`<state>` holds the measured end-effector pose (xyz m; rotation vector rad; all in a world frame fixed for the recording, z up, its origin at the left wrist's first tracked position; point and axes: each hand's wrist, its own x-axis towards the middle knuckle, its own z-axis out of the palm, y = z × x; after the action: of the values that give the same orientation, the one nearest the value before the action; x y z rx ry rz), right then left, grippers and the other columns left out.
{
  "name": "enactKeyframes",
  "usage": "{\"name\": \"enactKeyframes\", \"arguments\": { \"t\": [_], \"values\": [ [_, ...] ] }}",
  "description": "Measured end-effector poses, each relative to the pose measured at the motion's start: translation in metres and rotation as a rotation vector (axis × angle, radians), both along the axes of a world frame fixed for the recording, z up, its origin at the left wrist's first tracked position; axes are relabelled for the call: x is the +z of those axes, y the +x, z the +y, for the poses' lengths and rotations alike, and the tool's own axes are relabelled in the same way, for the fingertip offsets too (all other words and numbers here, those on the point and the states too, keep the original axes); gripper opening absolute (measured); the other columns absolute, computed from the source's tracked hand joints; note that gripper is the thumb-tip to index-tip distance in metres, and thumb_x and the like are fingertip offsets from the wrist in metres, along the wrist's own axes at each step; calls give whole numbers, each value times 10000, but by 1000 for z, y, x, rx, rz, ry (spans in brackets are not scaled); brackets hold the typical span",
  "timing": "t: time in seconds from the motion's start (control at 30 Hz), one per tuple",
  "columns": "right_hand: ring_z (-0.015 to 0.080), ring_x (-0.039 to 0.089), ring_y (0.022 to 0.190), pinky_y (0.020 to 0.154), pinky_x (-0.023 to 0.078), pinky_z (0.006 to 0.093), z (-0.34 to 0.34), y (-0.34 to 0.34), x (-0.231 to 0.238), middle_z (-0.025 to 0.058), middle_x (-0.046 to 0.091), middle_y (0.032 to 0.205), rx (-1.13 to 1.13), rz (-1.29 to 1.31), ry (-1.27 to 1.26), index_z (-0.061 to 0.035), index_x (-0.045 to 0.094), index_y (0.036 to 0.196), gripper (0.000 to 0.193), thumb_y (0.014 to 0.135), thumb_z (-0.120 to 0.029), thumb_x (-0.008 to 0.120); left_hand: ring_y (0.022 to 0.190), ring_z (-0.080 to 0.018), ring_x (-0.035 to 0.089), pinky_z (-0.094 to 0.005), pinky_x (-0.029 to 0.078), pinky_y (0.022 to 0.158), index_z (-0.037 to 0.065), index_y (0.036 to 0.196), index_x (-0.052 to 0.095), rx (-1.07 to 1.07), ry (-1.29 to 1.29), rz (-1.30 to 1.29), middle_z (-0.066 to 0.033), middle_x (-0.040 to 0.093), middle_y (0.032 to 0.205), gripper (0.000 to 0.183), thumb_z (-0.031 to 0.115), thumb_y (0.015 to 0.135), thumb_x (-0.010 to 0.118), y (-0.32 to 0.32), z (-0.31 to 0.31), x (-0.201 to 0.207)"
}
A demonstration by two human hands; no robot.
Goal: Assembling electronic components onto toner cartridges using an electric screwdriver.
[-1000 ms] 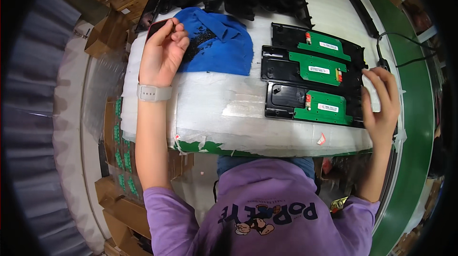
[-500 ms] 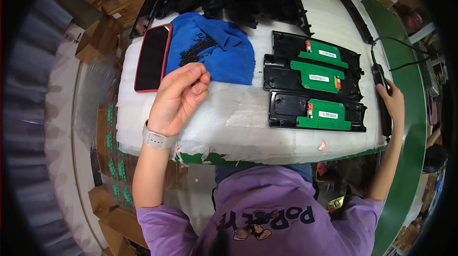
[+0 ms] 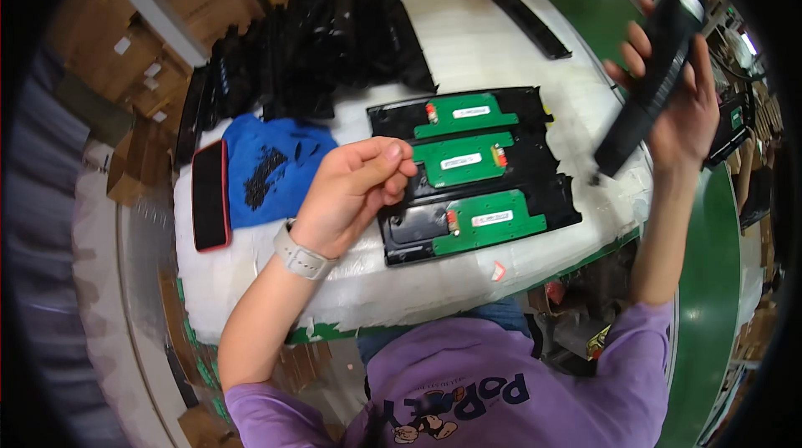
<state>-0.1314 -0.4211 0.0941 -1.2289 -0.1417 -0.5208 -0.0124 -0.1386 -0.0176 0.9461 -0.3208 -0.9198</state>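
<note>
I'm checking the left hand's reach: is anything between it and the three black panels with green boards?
Nothing visible does. The left hand hovers with fingers curled right at the near edge of the three panels; the right hand holds a black bar off aside.

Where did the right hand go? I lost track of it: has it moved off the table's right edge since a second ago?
Yes. The right hand has lifted up off the table edge, now gripping a long black part.
</note>
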Motion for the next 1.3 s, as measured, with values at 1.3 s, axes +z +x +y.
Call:
{"name": "enactKeyframes", "arguments": {
  "t": [1.3],
  "values": [
    [171,453,398,444,412,302,41,156,-18,72,482,570,599,-820,-71,-26,526,904,280,846,-299,522,500,-28,395,-157,291,453,-43,863,625,418,305,-288,-59,612,717,176,128,870,581,6,-33,3]
  ]
}}
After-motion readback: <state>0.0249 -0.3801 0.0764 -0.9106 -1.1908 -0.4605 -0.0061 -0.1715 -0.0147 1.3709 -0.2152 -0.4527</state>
